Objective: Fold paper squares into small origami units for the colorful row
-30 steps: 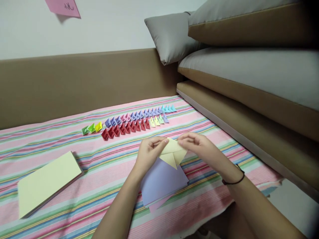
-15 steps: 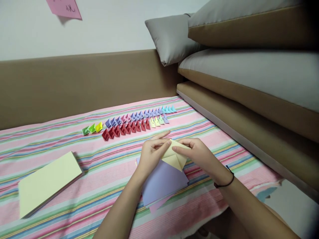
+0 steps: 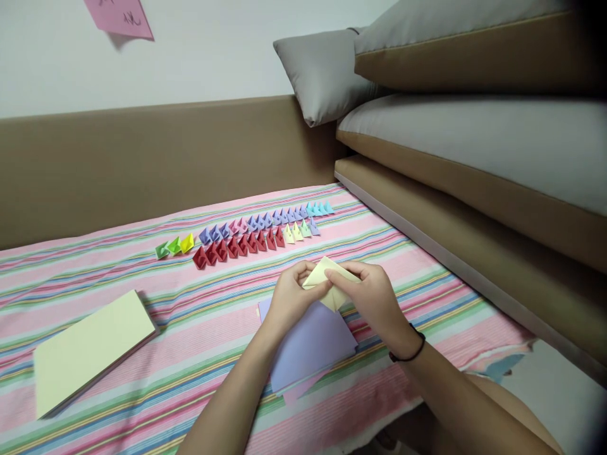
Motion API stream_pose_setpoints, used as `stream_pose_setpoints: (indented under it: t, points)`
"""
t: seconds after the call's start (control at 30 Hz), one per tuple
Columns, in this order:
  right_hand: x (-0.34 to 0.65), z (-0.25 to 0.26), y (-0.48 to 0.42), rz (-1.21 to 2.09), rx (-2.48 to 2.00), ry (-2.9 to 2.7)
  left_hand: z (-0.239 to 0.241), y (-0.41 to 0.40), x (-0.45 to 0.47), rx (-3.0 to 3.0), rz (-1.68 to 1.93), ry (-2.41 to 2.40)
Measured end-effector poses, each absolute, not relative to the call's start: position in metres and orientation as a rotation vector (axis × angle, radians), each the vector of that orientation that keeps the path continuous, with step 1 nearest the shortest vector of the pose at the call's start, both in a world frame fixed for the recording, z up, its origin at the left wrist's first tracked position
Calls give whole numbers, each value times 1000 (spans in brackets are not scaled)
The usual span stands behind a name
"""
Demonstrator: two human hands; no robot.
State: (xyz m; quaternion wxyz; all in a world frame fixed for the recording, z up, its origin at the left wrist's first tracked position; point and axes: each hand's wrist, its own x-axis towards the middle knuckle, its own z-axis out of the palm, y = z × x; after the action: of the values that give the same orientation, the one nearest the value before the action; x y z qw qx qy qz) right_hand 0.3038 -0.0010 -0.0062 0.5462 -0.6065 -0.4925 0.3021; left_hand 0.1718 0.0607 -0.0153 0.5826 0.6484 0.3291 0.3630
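Note:
Both hands pinch a small folded pale yellow paper (image 3: 327, 282) held just above the striped cloth. My left hand (image 3: 290, 297) grips its left edge with thumb and fingers closed. My right hand (image 3: 370, 297), with a black band at the wrist, grips its right side. Under the hands lies a short stack of lilac square paper (image 3: 308, 344) with a pink sheet peeking out below.
Two rows of small folded paper pieces (image 3: 251, 232) in green, yellow, red, lilac, pink and blue lie farther back. A stack of pale yellow sheets (image 3: 88, 351) lies at the left. Stacked brown and grey cushions (image 3: 474, 145) rise at the right, a pink note (image 3: 121, 16) on the wall.
The hands have drawn closer together and the yellow paper has been folded smaller. My right hand has moved left and nearer to the left hand.

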Motion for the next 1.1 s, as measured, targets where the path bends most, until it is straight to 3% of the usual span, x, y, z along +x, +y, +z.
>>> stream_pose_setpoints:
  t: [0.5,0.83,1.1]
  points:
    - [311,-6,2,861,-1341,-1124,-9,75,156,1405,732,866]
    - [327,-4,0,887,-1348,-965,-6,88,143,1247,942,882]
    - [309,-6,1,894,-1332,-1099,-13,62,169,1491,846,744]
